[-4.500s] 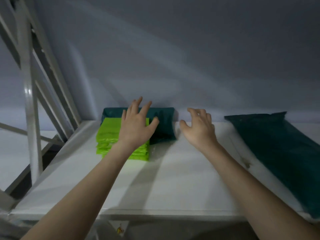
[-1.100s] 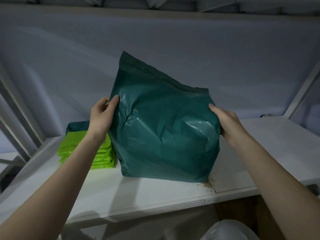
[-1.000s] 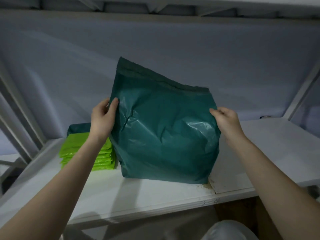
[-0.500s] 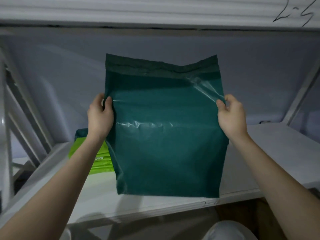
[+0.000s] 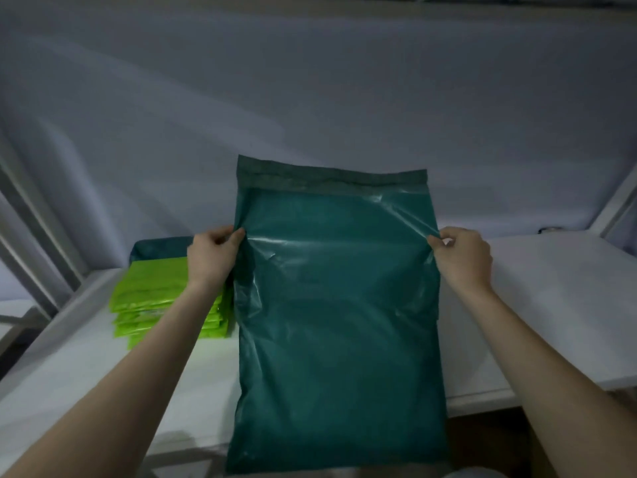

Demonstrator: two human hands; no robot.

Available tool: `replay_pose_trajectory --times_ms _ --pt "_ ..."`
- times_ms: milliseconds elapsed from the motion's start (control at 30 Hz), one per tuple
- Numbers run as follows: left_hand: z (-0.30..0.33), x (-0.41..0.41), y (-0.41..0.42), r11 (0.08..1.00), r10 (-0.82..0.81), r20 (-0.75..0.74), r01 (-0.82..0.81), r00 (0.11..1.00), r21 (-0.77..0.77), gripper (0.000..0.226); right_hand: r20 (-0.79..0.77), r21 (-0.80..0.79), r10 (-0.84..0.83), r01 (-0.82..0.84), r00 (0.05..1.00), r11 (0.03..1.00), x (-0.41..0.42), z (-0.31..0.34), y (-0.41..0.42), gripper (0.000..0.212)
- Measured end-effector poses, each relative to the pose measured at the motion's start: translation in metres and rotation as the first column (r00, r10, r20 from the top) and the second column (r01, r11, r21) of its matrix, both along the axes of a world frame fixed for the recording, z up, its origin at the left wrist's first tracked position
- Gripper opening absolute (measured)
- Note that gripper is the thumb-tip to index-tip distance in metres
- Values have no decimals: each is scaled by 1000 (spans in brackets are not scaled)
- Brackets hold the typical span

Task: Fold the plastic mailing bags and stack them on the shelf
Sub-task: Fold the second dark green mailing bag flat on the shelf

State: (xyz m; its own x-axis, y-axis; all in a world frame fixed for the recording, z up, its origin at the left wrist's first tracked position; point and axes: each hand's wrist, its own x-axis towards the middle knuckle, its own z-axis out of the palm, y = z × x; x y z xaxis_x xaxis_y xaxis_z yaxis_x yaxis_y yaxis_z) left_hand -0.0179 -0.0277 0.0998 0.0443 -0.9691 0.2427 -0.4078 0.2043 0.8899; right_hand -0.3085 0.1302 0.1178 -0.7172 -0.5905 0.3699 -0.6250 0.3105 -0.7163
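A large dark green mailing bag (image 5: pixel 337 322) hangs unfolded in front of me, flap end up, its lower edge reaching below the front edge of the white shelf (image 5: pixel 551 305). My left hand (image 5: pixel 212 257) pinches its left edge and my right hand (image 5: pixel 462 258) pinches its right edge, both about a third of the way down. A stack of folded lime green bags (image 5: pixel 151 301) lies on the shelf at the left, partly behind my left forearm. A folded dark green bag (image 5: pixel 155 248) lies behind that stack.
A pale wall backs the shelf. Slanted metal frame struts (image 5: pixel 31 229) rise at the left, and another strut (image 5: pixel 617 205) at the far right. The shelf surface to the right of the held bag is bare white.
Both hands have lowered the bag, so that it now hangs flatter and reaches below the shelf's front edge. The view has tilted down, hiding the upper shelf.
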Motion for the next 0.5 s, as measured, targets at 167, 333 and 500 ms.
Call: replay_pose_trajectory --times_ms 167,333,500 --pt "-35 -29 -31 980 -55 -171 86 984 180 15 341 -57 59 -43 938 997 -13 -33 -34 15" --pt "-68 -56 -48 933 -116 -205 177 972 312 17 489 9 41 -51 871 999 -29 -66 -60 13" --pt "-102 -73 -54 890 -238 -117 265 964 371 41 528 132 46 -136 848 982 -36 -99 -68 16"
